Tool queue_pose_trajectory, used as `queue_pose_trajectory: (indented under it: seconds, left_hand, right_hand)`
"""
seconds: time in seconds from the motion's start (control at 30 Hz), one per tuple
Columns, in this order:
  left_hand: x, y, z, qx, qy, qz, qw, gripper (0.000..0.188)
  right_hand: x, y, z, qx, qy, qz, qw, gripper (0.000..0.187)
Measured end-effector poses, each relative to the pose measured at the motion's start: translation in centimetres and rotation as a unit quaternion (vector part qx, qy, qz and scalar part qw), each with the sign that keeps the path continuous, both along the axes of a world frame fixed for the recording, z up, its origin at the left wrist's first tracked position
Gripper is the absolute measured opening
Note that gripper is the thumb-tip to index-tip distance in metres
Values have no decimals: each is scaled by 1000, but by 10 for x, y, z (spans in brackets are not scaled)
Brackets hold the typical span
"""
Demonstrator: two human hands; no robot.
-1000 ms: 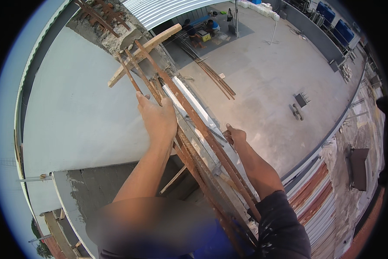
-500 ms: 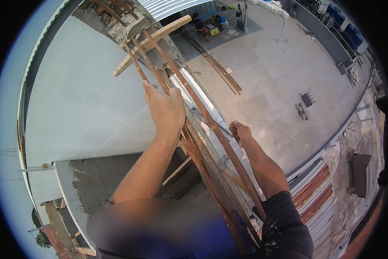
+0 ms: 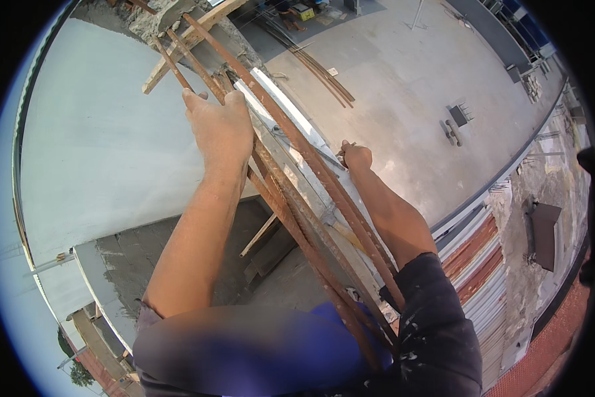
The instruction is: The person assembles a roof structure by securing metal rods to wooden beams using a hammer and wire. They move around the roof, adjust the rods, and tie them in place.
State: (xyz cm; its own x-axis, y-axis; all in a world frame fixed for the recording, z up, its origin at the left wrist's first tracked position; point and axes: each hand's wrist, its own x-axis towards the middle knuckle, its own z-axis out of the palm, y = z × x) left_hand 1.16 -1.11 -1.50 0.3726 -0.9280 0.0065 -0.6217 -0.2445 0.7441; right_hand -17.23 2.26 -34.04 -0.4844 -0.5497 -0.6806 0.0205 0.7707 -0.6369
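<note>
Long rusty rebars (image 3: 297, 142) run diagonally from broken concrete at the top down toward my body. My left hand (image 3: 221, 132) is closed round the left-hand rebars, with its thumb and fingertips toward the far end. My right hand (image 3: 356, 157) is closed on the right side of the bars, just beyond a white board edge. Whatever its fingers hold is too small to make out; a thin dark line runs from the bars toward them. A wooden batten (image 3: 157, 74) lies crosswise at the far end of the rebars.
A grey wall panel (image 3: 112, 132) stands at left. Below right spreads a concrete floor (image 3: 390, 86) with loose bars (image 3: 317, 69) and a dark block (image 3: 457, 116). Corrugated roofing (image 3: 476, 271) lies lower right. A person (image 3: 291, 16) is partly visible at the top.
The view has shifted, so the bars and both hands appear higher and further left. My left hand stays on the rebars, and my right hand remains closed beside them.
</note>
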Motion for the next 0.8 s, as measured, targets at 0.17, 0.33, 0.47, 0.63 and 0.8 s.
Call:
queue_pose_trajectory:
  seconds: [0.17,0.33,0.47,0.63,0.8]
  left_hand:
    - [-1,0,1,23,-25,21,999,81]
    - [-1,-1,-1,9,-19,18,1000,80]
    - [-4,0,2,-6,-26,18,999,80]
    - [-6,4,4,-12,77,5,997,79]
    - [-1,2,-1,-19,-25,2,1000,78]
  right_hand:
    - [4,0,-9,-18,37,7,999,40]
    - [3,2,-15,-33,-14,-29,999,37]
    - [-9,10,-5,-79,-296,-72,949,24]
    - [-2,8,3,-130,-320,-126,930,23]
    - [4,3,-7,-107,-210,-117,965,26]
